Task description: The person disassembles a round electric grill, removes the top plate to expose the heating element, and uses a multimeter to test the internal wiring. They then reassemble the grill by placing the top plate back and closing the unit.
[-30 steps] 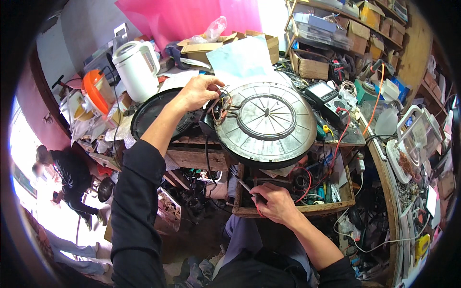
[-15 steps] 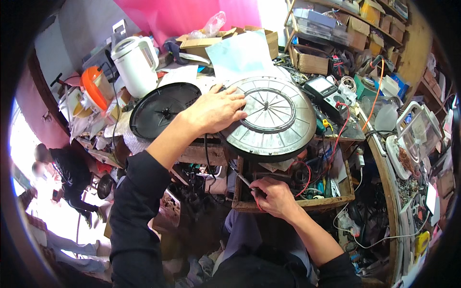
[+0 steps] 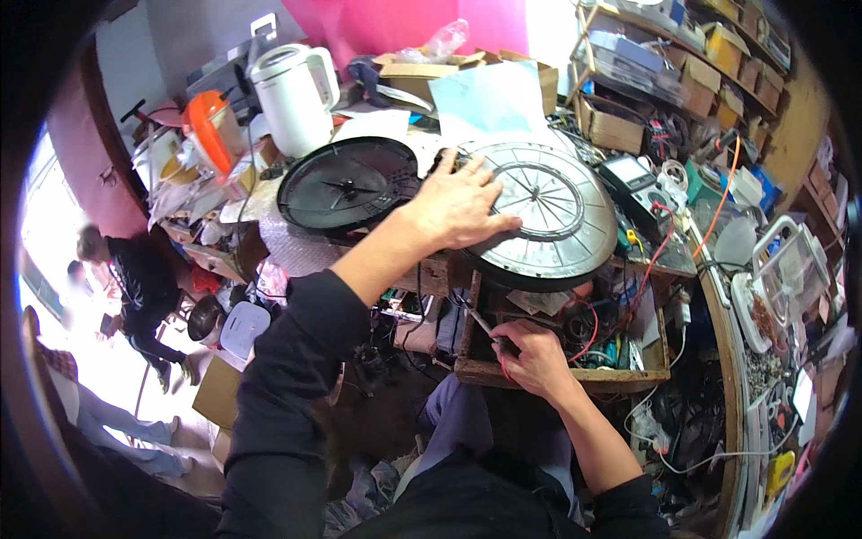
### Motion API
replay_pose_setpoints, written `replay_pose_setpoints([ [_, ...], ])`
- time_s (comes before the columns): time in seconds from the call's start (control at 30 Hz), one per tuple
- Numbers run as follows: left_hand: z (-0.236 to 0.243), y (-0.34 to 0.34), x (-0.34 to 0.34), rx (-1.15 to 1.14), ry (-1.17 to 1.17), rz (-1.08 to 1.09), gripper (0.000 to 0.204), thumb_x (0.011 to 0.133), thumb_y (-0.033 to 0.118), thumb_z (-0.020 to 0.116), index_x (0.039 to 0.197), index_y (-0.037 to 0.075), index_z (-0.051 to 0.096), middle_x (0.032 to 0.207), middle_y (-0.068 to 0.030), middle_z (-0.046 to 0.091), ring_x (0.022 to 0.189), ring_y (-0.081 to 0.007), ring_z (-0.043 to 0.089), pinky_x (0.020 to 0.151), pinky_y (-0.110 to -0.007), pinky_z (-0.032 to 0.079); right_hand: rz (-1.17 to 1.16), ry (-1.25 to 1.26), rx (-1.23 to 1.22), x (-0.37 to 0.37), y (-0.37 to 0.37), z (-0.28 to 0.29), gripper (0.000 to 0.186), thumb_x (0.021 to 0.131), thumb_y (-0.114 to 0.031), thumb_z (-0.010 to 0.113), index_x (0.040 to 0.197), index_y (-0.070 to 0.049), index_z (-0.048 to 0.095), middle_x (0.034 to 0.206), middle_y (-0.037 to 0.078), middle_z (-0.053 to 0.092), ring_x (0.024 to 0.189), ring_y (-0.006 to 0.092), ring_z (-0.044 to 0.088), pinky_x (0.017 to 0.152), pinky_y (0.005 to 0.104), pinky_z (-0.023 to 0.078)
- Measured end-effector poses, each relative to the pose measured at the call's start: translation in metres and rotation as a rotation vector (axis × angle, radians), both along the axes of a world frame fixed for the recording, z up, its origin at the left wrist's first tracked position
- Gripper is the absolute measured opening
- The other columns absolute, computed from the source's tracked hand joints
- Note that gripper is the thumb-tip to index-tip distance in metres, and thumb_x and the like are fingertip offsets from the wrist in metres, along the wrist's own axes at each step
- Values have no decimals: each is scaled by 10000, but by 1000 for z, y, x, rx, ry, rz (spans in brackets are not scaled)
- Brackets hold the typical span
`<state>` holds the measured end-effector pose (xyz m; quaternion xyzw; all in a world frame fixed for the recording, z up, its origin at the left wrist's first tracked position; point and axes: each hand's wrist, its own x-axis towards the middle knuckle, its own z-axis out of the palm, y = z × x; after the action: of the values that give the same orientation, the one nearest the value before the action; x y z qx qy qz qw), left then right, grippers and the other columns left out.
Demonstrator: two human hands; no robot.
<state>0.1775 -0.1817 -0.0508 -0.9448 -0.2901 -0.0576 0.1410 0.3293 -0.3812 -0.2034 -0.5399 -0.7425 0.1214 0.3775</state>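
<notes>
A round silver appliance part (image 3: 566,244) with radial ribs lies on the bench. My left hand (image 3: 456,199) rests flat over its left side, fingers spread, partly hiding it. To the left sits a round black plastic cover (image 3: 316,193). Below, at the wooden drawer (image 3: 566,376) of wires and tools, my right hand (image 3: 532,355) grips a slim metal-shafted tool (image 3: 479,318) with a dark handle, near the drawer's left corner.
Behind are a white jug appliance (image 3: 287,103), cardboard boxes (image 3: 409,85) and a pale sheet (image 3: 485,99). A meter (image 3: 628,175) with leads is at right, beside cluttered shelves (image 3: 682,76). A person in dark clothes (image 3: 135,278) is at left, another person's legs (image 3: 117,431) lower down.
My left hand has let go of the wires, moved down and right, and lies spread on the silver part. The view has shifted slightly; my right hand still grips the tool.
</notes>
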Motion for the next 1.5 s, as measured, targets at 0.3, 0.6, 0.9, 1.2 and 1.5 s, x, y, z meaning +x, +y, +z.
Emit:
replay_pose_setpoints([
  [0.3, -36, -29, -3, 65, -636, -50, 646, 1071, 536, 495, 1473, 37, 572, 1563, -214, 512, 1532, -395, 370, 1263, -637, 169, -15, 27, 74, 1, -2, 4, 220, 852, -55, 766, 1069, -50, 728, 956, 179, 733, 886, 379, 722, 784, 430, 578],
  [0.6, -209, -92, -55, -110, -1460, 281, 654, 971, 148, 656, 1527, -74, 392, 1558, -278, 447, 1430, -430, 452, 1217, -478, 346, -316, -53, 114, 36, -7, 21, 183, 877, -33, 707, 1057, -21, 735, 869, 258, 719, 822, 453, 708, 726, 477, 559],
  [0.9, -337, -62, -69, -928, -1165, 479, 292, 918, 252, 749, 1068, 2, 761, 964, -179, 778, 940, -259, 755, 841, -389, 563, -345, -89, -3, 67, -9, 5, 279, 880, 35, 648, 1154, 9, 698, 887, 236, 703, 791, 390, 698, 711, 439, 540],
  [1.2, -478, -127, -159, -646, -984, 819, 254, 939, 272, 709, 1024, 35, 745, 919, -220, 748, 919, -435, 727, 780, -502, 566, 171, 69, -125, -29, -75, 22, 203, 900, -21, 692, 1099, -17, 729, 1001, 151, 723, 897, 321, 731, 795, 390, 606],
  [1.5, -282, -163, -217, -993, -1561, 671, 247, 1087, 215, 612, 1138, -8, 705, 993, -117, 764, 867, -200, 756, 761, -304, 618, 203, 144, -545, -106, -54, -126, 796, 883, -212, 800, 1581, -140, 425, 1295, 227, 615, 1141, 352, 659, 986, 451, 546],
])
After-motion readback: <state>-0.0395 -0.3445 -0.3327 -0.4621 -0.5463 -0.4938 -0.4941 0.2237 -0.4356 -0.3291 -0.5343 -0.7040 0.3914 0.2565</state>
